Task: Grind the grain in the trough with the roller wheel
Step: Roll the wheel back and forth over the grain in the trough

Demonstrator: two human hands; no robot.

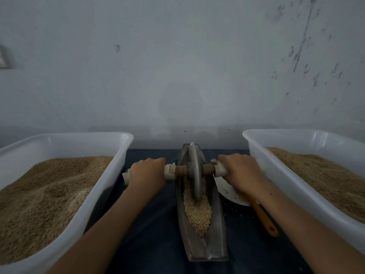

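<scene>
Left white tub (pixel 110 186) holds a heap of brown grain, sitting on the dark cloth (pixel 156 234). Left hand (pixel 147 172) wrapped around the white-padded left end of the axle. Roller wheel (pixel 194 171) stands upright in the metal trough (pixel 217 240), at the far half, rim down in the grain (pixel 197 212); grain fills the near half of the channel. Right hand (pixel 240 173) gripping the padded right end. Below it a white scoop with yellow handle (pixel 264 218) on the cloth. Right white tub (pixel 292 188) also holds grain.
</scene>
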